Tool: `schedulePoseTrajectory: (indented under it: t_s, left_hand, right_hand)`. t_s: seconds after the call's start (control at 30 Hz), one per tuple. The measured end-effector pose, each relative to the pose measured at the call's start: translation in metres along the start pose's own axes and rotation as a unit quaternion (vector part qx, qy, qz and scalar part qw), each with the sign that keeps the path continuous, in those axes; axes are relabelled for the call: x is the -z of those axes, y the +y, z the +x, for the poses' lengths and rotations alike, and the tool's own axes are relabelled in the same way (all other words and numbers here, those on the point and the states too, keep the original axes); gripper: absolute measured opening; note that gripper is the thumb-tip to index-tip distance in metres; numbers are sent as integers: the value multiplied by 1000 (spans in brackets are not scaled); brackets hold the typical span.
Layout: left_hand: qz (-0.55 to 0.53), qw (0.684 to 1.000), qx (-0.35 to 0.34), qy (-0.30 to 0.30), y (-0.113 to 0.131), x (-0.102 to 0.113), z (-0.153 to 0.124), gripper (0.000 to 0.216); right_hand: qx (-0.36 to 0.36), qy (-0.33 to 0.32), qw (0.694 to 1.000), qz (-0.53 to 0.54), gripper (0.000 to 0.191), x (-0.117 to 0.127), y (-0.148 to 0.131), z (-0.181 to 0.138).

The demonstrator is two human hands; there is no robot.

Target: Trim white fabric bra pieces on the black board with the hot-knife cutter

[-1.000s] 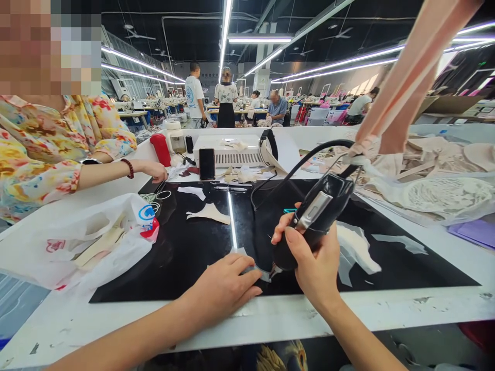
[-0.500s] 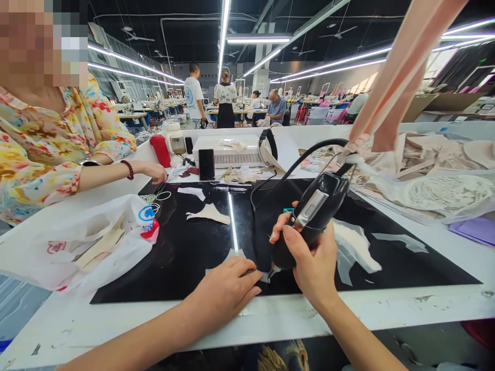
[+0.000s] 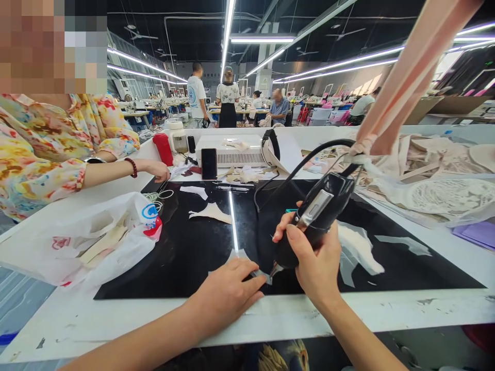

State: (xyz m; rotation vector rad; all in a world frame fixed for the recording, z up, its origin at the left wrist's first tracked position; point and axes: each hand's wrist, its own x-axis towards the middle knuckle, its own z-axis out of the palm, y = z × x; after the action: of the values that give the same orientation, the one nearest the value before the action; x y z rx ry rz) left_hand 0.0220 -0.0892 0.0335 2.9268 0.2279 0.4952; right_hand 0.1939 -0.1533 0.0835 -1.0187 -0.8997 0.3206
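My right hand (image 3: 315, 257) is wrapped around a black corded hand-held power tool (image 3: 319, 211), which is tilted with its narrow metal tip down. The tip meets the right end of a translucent sheet piece (image 3: 240, 253) on the black mat (image 3: 170, 257). My left hand (image 3: 228, 288) lies flat on that piece, fingers stretched toward the tip, and hides most of it. Further back on the mat lie a cream fabric piece (image 3: 212, 212) and a white piece (image 3: 194, 192). To the right of the tool are a cream pad-like piece (image 3: 359, 247) and another translucent piece (image 3: 404, 244).
A pink fabric strip (image 3: 410, 87) is tied at the tool's cord end. A co-worker's hand (image 3: 157, 170) rests at the mat's back left corner, behind a white plastic bag (image 3: 116, 257). A white vented box (image 3: 235, 149) and phone (image 3: 209, 164) stand behind; beige fabric (image 3: 433, 157) is heaped right.
The view has shifted slightly. A finger of my left hand has stretched further right, closer to the tool's tip. My right hand keeps its grip on the tool.
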Motion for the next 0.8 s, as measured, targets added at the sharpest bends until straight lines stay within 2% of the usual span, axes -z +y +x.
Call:
schedulePoseTrajectory:
  t_s: [0.6,0.8]
  left_hand:
    - [26,999,-10,26,1,-3,1,25]
    - [30,999,-12,25,1,-3,1,25]
  right_hand:
    - [17,-1,1000,-20,21,3,-1,0]
    - [6,21,1000,20,31,5,-4,-2]
